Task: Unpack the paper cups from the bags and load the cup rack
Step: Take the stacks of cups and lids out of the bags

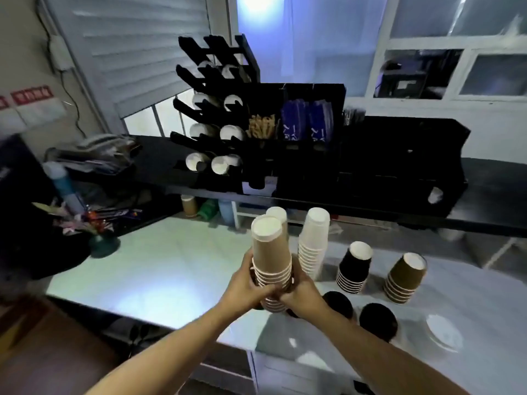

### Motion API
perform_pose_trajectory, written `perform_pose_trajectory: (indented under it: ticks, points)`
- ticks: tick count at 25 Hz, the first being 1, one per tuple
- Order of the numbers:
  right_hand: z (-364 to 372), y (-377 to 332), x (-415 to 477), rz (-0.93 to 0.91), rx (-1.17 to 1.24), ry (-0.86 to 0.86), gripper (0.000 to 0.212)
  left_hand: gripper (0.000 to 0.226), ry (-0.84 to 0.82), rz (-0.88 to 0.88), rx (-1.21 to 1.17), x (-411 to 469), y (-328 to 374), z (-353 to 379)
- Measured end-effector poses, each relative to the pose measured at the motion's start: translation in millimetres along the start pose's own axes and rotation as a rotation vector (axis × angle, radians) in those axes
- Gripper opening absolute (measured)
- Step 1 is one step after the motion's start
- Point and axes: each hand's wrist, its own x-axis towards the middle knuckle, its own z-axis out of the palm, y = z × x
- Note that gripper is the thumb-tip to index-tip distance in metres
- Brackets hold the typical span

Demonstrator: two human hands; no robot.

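Brown cup stack (271, 252) sits directly between both hands, upside down, bases up, lifted off the table (159, 266). Left hand (245, 283) and right hand (302, 292) are clamped on its lower rims from opposite sides, fingers curled round it and meeting at the front. Both forearms reach forward and converge on the stack.

Just beyond the right hand: white cup stack (313, 240), inverted, standing on the table. Another white cup top peeks out behind the held stack. Further right of the hands: black cup stack (353, 266), then a second brown stack (405, 277), both inverted.

Cup rack (216, 109) is up and beyond the hands on a black shelf (154, 161); white cup ends show in its lower rows. Organizer (313, 92) beside it holds tan sticks (262, 126) and blue packets (306, 121).
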Motion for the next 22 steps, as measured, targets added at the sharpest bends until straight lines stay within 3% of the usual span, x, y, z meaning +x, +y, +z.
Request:
perform_pose_trajectory:
  ticks: [4, 8, 13, 22]
  points:
    - [53.2, -28.7, 72.2, 0.065, -0.105, -0.102, 0.080, 0.092, -0.004, 0.007, 0.049, 51.6, -34.6, -78.4]
    - [74.4, -9.7, 101.6, 0.155, -0.270, -0.151, 0.077, 0.092, 0.016, 0.020, 0.082, 88.0, -60.7, -108.2]
    - [79.8, 17.3, 115.0, 0.187, -0.400, -0.152, 0.059, 0.092, 0.021, 0.012, 0.080, 123.5, -90.9, -111.9]
    - [80.8, 48.0, 114.2, 0.262, -0.414, -0.129, 0.035, 0.097, -0.024, -0.059, 0.084, 160.2, -147.0, -87.8]
